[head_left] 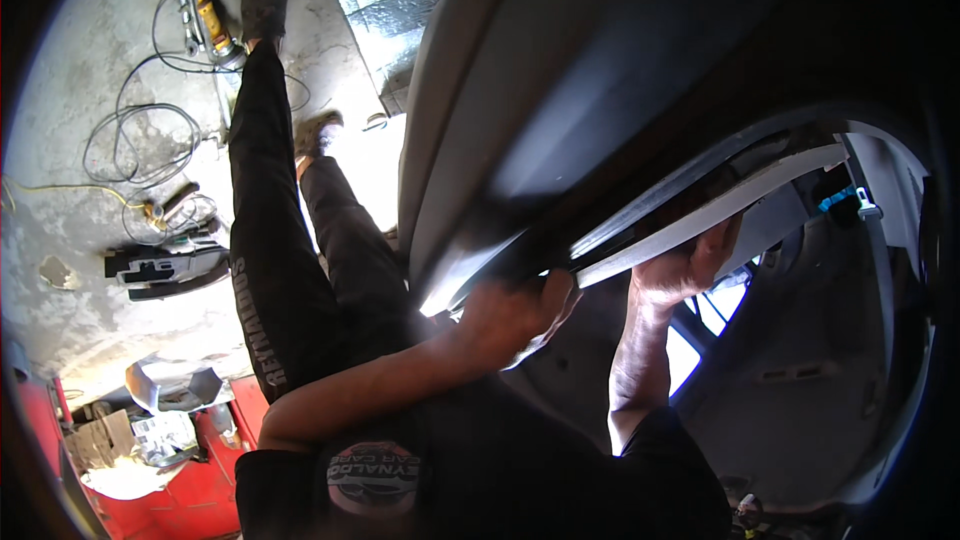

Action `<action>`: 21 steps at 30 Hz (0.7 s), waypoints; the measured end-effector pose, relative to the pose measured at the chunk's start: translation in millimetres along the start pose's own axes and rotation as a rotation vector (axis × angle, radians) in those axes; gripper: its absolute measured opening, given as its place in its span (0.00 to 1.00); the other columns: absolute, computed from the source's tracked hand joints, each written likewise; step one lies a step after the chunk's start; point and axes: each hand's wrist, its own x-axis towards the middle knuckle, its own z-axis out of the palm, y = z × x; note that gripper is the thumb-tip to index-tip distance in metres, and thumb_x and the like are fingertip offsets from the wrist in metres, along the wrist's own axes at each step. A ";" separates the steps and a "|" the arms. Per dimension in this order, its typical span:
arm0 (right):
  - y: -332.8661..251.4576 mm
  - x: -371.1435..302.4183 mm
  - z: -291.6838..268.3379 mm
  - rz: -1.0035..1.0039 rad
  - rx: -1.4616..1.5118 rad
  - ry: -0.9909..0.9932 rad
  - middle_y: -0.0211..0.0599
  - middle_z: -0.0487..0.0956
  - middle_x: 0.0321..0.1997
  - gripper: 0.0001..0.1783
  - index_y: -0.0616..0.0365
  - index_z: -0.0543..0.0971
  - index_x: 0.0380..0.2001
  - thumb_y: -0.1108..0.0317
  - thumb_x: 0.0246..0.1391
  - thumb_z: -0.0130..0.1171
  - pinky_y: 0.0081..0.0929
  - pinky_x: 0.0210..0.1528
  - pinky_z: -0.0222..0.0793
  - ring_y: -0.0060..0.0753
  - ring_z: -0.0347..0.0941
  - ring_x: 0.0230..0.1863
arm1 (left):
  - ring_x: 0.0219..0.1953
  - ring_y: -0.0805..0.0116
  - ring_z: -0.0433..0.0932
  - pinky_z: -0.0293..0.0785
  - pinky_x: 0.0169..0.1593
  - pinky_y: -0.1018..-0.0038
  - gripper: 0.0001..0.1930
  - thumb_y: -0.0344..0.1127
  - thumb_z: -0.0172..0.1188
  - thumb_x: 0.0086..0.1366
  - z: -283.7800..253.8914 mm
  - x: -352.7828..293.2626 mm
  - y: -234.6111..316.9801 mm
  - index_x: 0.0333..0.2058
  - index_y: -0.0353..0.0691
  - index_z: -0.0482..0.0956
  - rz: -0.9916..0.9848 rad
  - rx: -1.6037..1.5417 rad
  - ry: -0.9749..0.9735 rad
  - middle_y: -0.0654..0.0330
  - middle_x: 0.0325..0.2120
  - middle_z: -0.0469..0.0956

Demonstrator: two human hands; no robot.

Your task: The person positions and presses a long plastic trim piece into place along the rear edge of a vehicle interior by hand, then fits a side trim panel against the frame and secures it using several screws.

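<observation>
A long pale grey strip (720, 198) runs slantwise along the opening of a dark car body panel (520, 130). My left hand (515, 320) is closed at the strip's lower left end, thumb up against it; some of its fingers are hidden. Farther right, my right hand (680, 270) comes up from below, its fingers curled around the strip's underside and partly behind it. A narrow dark, shiny edge (650, 200) lies just above the strip, nearly parallel to it.
A seat belt with a metal tongue (868, 203) hangs at the right. On the concrete floor lie a yellow power tool (212, 22), a coiled cable (140, 145) and black plastic parts (165, 270). A red cabinet (190, 500) holding loose items stands lower left.
</observation>
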 end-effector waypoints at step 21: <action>-33.6 -30.9 7.9 0.694 0.058 -0.128 0.72 0.72 0.61 0.43 0.54 0.54 0.77 0.42 0.70 0.50 0.59 0.48 0.82 0.71 0.79 0.54 | 0.13 0.69 0.75 0.68 0.14 0.71 0.21 0.49 0.76 0.58 -22.3 10.1 -9.9 0.40 0.42 0.79 0.062 0.070 -0.121 0.62 0.21 0.80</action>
